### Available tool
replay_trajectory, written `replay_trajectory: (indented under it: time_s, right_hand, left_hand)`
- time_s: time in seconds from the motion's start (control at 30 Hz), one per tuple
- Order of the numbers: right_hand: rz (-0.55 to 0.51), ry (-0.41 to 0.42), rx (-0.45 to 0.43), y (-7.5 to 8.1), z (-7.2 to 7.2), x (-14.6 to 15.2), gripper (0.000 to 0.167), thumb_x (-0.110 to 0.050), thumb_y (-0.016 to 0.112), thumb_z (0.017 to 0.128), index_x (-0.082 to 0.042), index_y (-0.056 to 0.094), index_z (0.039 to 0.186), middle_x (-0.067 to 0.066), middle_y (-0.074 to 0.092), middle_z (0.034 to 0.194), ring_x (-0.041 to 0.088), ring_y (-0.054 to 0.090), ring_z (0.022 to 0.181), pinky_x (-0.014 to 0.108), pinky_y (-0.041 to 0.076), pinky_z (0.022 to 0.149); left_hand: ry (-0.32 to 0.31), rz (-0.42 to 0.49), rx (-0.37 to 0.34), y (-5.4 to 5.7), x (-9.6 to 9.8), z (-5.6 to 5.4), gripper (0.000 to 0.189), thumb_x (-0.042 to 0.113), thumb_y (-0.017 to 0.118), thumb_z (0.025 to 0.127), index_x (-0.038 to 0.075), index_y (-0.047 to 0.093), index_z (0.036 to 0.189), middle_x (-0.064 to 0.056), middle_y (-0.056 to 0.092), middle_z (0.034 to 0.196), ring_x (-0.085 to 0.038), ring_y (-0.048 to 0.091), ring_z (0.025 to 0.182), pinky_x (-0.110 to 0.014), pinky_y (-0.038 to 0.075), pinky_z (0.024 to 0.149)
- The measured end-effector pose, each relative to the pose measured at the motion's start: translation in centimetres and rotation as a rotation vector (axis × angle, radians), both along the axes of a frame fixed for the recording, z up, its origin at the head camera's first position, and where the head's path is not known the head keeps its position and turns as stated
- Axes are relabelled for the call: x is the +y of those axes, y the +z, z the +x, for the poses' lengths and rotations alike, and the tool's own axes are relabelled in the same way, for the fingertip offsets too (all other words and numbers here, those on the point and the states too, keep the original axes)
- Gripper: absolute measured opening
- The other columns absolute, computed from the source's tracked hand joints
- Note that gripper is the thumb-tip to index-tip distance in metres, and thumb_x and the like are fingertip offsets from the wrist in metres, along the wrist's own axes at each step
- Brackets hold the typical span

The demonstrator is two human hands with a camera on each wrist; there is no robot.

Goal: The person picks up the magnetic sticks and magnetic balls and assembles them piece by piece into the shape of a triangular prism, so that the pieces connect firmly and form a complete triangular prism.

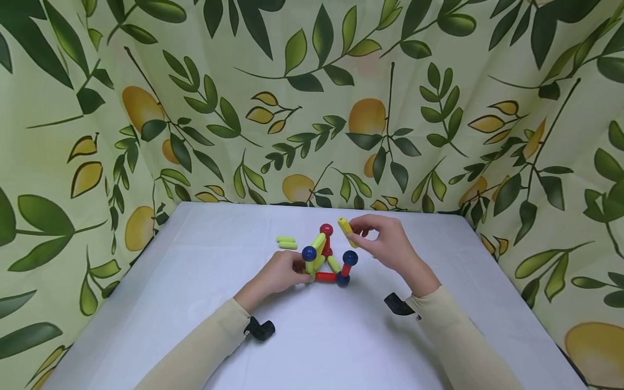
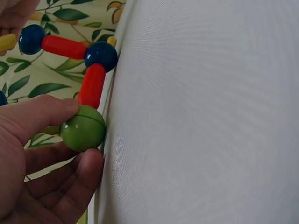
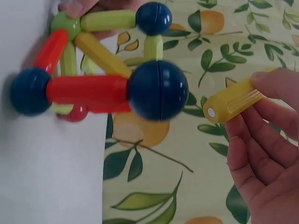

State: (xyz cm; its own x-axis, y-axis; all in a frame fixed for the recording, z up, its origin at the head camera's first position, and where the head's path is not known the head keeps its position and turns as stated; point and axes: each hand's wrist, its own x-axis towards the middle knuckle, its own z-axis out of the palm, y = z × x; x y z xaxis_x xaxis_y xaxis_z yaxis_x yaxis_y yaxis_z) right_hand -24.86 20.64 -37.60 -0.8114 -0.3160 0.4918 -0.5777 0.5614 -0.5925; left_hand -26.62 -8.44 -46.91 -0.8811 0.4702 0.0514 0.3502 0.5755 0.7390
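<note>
A frame of magnetic rods and balls stands on the white table [image 1: 292, 336]. My left hand [image 1: 280, 272] pinches the green ball [image 2: 83, 130] at its lower left corner, thumb on one side and fingers on the other. In my right hand [image 1: 387, 244] a yellow magnetic rod [image 3: 233, 100] is held between thumb and fingers, one end sticking out. That end is apart from the upright's top blue ball [image 3: 158, 90]. A red rod [image 3: 88, 89] joins this ball to the lower blue ball [image 3: 31, 91]. A red ball [image 1: 326, 230] tops the rear corner; another blue ball [image 1: 309, 253] tops the left one.
Two light green rods [image 1: 286, 242] lie side by side on the table, behind and left of the frame. A leaf-patterned cloth [image 1: 312, 135] hangs behind and around the table.
</note>
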Motion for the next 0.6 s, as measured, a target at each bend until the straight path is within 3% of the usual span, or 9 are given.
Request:
replay_trajectory:
  time_s: [0.23,0.6]
  right_hand:
    - [-0.046,0.044,0.001,-0.5,-0.4,-1.9,0.019,-0.013,0.088,0.094,-0.013,0.081,0.112,-0.006,0.078,0.103,0.019,0.069,0.092,0.038,0.059,0.082]
    - [-0.082,0.137,-0.200,-4.2,-0.8,-3.0,0.018,-0.014,0.085,0.096,-0.017,0.081,0.114,-0.008,0.077,0.105,0.029,0.069,0.100,0.043,0.059,0.087]
  left_hand:
    - [-0.013,0.016,-0.006,0.0,0.0,-0.3,0.024,0.022,0.092,0.090,0.011,0.081,0.109,0.004,0.069,0.084,-0.018,0.062,0.078,-0.034,0.055,0.070]
    - [-0.016,0.005,0.007,-0.1,-0.1,-0.2,0.023,0.023,0.091,0.091,0.012,0.081,0.108,0.005,0.069,0.082,-0.017,0.062,0.076,-0.032,0.054,0.070]
